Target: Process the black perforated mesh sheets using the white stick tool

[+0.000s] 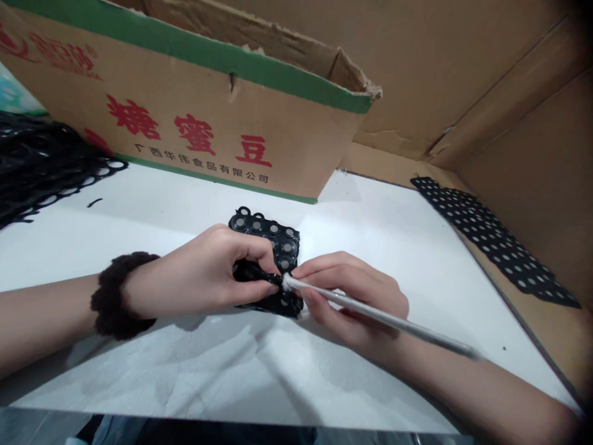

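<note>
Between thumb and fingers, my left hand (194, 272) pinches a raised fold of a small black rubbery sheet (288, 247) with rows of round grey-white discs. The sheet lies on the white table under both hands, and the fingers hide part of it. My right hand (359, 300) is closed on a slim silver-grey rod-like tool (393, 319). White fuzzy material (289, 282) covers the tool's tip, which meets the sheet right beside my left thumb. Whether the tool is a single rod or tweezers, I cannot tell.
A cardboard box (194, 99) with a green band and red lettering stands behind the hands. Black perforated sheets (41, 161) are piled at the left. Another dotted black sheet (491, 235) lies along the right edge, beside cardboard walls (523, 142). The white table (152, 383) ends near my body.
</note>
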Demonstrator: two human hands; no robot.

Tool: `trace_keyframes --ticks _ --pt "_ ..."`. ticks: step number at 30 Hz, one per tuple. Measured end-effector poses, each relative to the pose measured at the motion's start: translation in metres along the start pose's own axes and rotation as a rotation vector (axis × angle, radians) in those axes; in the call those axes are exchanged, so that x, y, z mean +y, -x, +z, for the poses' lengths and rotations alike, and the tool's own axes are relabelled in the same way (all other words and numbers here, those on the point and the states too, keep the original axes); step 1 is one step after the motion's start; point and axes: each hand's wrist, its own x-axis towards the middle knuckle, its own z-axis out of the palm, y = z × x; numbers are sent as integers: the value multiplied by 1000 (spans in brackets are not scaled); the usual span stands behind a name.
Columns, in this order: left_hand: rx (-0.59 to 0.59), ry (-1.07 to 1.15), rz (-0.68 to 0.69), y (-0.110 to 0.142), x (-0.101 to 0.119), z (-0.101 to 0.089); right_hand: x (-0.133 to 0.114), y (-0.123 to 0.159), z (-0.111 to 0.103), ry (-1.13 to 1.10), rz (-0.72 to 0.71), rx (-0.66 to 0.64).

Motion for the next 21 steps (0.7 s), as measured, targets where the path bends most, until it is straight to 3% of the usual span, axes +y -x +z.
trace_keyframes --ticks 21 --pt "29 -58 -32 0 1 4 4 3 9 -103 54 65"
